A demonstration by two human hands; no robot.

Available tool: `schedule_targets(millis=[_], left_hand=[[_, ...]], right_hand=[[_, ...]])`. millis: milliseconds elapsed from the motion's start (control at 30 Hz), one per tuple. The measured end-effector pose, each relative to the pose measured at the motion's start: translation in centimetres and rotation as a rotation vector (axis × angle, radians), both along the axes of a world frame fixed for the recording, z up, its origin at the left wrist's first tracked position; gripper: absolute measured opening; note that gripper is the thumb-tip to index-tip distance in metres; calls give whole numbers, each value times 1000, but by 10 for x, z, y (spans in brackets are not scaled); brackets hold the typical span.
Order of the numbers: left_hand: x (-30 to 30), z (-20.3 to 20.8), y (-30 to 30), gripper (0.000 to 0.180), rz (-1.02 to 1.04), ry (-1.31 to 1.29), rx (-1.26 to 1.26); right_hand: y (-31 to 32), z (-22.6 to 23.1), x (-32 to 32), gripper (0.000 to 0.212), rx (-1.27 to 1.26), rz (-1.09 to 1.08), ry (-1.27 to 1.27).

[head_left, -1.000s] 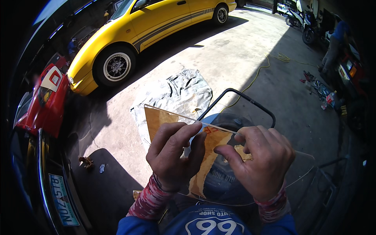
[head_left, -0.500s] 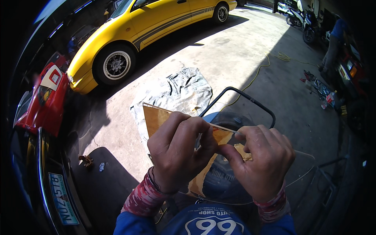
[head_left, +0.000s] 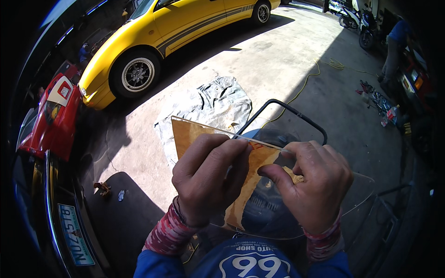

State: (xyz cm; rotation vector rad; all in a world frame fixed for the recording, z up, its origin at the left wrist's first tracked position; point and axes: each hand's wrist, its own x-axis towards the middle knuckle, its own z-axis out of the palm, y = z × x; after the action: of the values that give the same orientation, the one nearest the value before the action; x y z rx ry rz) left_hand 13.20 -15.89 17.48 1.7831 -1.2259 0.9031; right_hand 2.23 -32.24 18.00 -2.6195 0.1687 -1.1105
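A clear plastic sheet [head_left: 282, 222] with torn brown backing paper [head_left: 240, 199] on it is tilted in front of my body. Paper covers the left corner and a ragged strip down the middle; elsewhere the sheet is bare and see-through. My left hand [head_left: 204, 178] is closed at the sheet's upper edge, its index fingertip at the top of the paper strip; the thumb is mostly hidden. My right hand [head_left: 320, 183] grips the same edge further right, fingers curled over it and thumb raised on the near side, beside a small paper scrap.
A black tubular frame [head_left: 296, 112] stands just beyond the sheet, near a crumpled silvery cover [head_left: 218, 104] on the floor. A yellow car [head_left: 104, 69], a red car [head_left: 53, 118] and a dark bumper [head_left: 48, 194] lie leftward. A yellow cord [head_left: 306, 83] crosses the floor; a person [head_left: 397, 39] is right.
My right thumb has drawn away from the left fingers, widening the gap between the hands. More of the brown strip shows between them. The sheet's left corner has risen slightly.
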Motion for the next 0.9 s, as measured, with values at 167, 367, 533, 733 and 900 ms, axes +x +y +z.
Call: schedule_targets(millis=[167,367,533,733,900], left_hand=[[1,10,-6,22,13,-3,92],[10,2,-12,25,29,-30,64],[16,-1,-9,23,-60,-58,39],[12,-10,-5,26,-16,-14,-30],[0,0,-8,18,92,136,74]], right_hand=[[-2,0,1,40,-27,-21,30],[0,-1,0,40,-29,-23,35],[-6,-2,2,41,-5,-11,21],[-5,-2,7,41,1,16,26],[-10,-4,4,39,-20,0,9]])
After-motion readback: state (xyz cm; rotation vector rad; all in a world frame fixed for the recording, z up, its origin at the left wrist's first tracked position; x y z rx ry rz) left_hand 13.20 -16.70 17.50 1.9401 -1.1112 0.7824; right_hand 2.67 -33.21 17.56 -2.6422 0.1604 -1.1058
